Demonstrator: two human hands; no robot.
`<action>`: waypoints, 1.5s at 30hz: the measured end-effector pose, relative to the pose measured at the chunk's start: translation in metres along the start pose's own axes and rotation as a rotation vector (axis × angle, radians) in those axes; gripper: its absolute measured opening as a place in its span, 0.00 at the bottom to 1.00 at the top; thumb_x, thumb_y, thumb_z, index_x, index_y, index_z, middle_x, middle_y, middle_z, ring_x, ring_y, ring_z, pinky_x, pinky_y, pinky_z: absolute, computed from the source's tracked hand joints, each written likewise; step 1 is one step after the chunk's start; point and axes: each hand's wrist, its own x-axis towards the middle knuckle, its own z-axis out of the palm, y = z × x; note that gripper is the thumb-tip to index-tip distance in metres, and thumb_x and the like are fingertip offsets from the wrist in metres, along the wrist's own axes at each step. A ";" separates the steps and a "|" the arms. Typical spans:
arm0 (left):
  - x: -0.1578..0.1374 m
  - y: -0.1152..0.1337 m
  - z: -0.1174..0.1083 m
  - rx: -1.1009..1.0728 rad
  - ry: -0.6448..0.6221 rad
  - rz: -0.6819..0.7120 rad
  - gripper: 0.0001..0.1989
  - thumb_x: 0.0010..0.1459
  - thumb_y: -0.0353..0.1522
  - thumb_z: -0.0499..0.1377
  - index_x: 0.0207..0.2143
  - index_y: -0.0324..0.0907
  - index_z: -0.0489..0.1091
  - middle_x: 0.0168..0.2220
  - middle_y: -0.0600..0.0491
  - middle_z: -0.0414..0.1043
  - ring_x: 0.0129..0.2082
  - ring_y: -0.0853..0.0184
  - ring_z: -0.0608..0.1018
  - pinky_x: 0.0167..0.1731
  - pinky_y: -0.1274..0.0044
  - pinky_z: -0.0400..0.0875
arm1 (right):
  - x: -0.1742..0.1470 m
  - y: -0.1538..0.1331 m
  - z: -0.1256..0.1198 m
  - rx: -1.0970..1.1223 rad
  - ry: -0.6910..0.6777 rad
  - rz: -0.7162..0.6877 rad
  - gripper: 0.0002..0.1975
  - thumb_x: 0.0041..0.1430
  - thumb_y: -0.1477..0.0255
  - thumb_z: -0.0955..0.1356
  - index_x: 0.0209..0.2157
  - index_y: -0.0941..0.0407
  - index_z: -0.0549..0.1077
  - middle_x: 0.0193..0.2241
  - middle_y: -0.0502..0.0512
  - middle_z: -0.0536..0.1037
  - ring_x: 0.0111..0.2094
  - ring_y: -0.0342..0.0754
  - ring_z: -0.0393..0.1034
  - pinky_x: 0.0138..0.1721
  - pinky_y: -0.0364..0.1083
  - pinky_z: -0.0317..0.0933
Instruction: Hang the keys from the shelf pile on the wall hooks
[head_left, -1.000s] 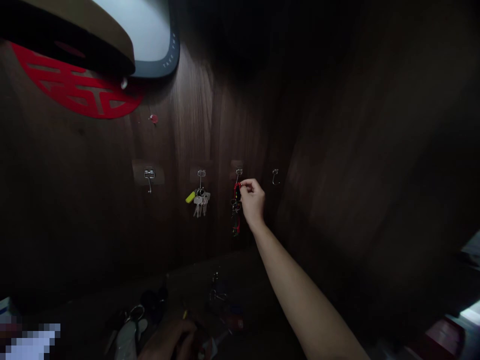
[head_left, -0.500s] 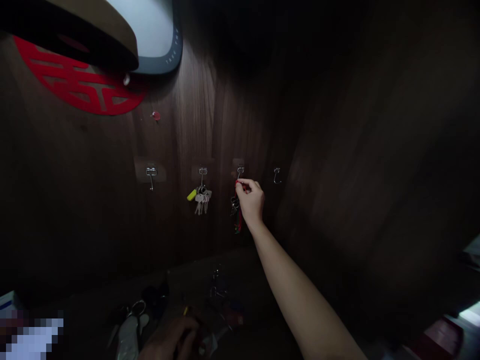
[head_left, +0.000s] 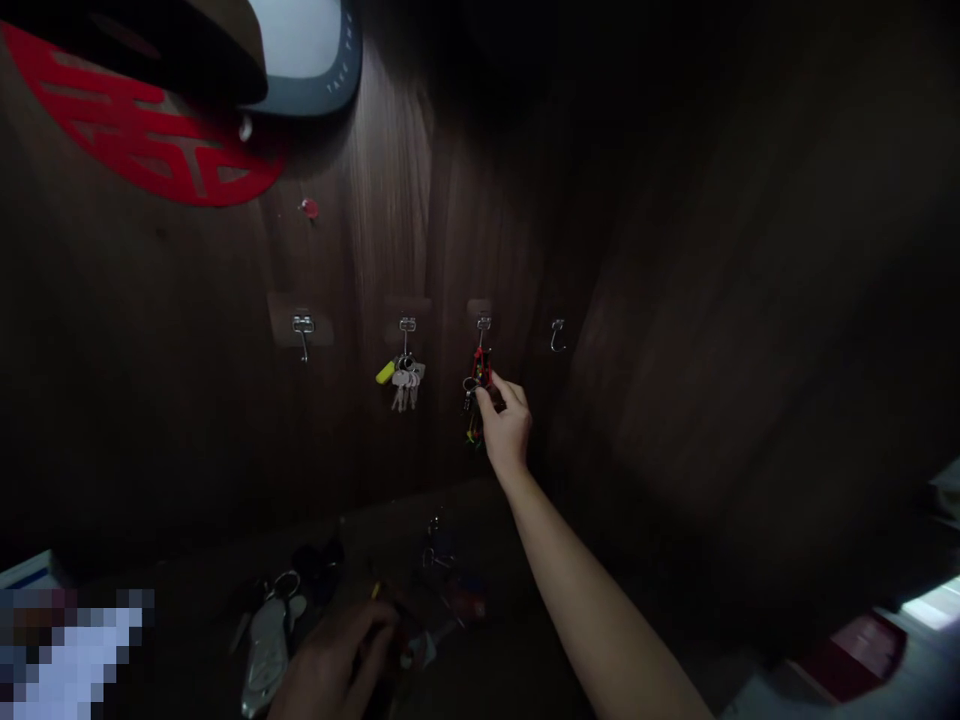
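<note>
A keychain with red cord (head_left: 481,366), a metal ring and green and yellow ends hangs from the third hook (head_left: 484,324). My right hand (head_left: 508,418) is just beside it on the right, thumb and forefinger slightly apart at the red part. Whether the fingertips still touch it is hard to see. My left hand (head_left: 334,655) is low in the dark, its fingers curled among small things on the surface below; what they hold is hidden. Close by lie a silver metal key fob (head_left: 267,645) with a ring and a dim clip (head_left: 437,557).
A key bunch (head_left: 406,384) with a yellow tag (head_left: 385,373) hangs on the second hook. Bare hooks are at left (head_left: 303,328) and right (head_left: 558,335). Above left are a cap (head_left: 304,55), a red paper-cut (head_left: 150,150) and a pink pushpin (head_left: 309,209).
My right hand has slid down from the top of the red cord, and its fingers have parted. The keychain stays on the hook. My left hand has barely moved; the view has tilted slightly.
</note>
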 end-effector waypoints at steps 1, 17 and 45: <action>0.000 0.000 -0.002 0.004 -0.005 -0.014 0.08 0.61 0.34 0.51 0.35 0.50 0.70 0.31 0.59 0.78 0.31 0.69 0.79 0.32 0.82 0.72 | -0.005 0.004 -0.002 0.012 -0.021 0.006 0.16 0.55 0.68 0.66 0.46 0.55 0.74 0.39 0.56 0.72 0.36 0.46 0.68 0.40 0.45 0.63; 0.005 -0.006 -0.007 0.173 -0.060 -0.007 0.11 0.60 0.31 0.51 0.38 0.48 0.72 0.37 0.55 0.78 0.36 0.65 0.79 0.36 0.75 0.73 | -0.099 0.044 -0.030 0.042 -0.570 0.194 0.11 0.57 0.69 0.62 0.34 0.54 0.76 0.35 0.55 0.77 0.39 0.50 0.71 0.35 0.45 0.64; 0.007 -0.028 -0.016 0.455 -0.041 -0.065 0.09 0.59 0.32 0.51 0.37 0.48 0.72 0.36 0.53 0.79 0.38 0.60 0.78 0.54 0.54 0.53 | -0.094 0.048 -0.054 -0.263 -1.172 0.094 0.07 0.54 0.76 0.66 0.29 0.52 0.76 0.28 0.49 0.75 0.30 0.44 0.69 0.30 0.42 0.56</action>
